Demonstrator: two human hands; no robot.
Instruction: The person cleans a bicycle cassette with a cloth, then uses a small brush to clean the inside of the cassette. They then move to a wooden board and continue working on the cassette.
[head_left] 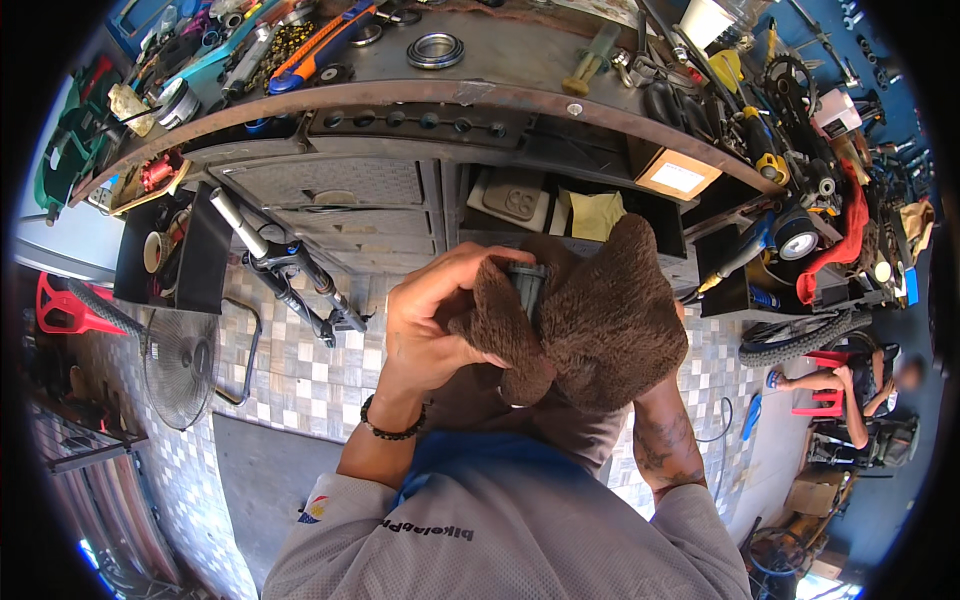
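The grey cylinder (527, 289) is best turned slowly while the brown cloth (615, 310) is pressed along its ridges. The cloth is pinched by the left hand (428, 312), fingers and thumb curled; the right hand is covered, so its grip cannot be told. The cylinder is cradled between cloth folds, just right of the left fingertips.

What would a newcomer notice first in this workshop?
Probably the brown cloth bunched in the middle, covering the right hand, while the left hand grips its left side beside a grey ribbed part. Beyond it, the orange and blue knife and a shiny ring stand out on the cluttered bench. To the left are a bicycle fork and a round fan.
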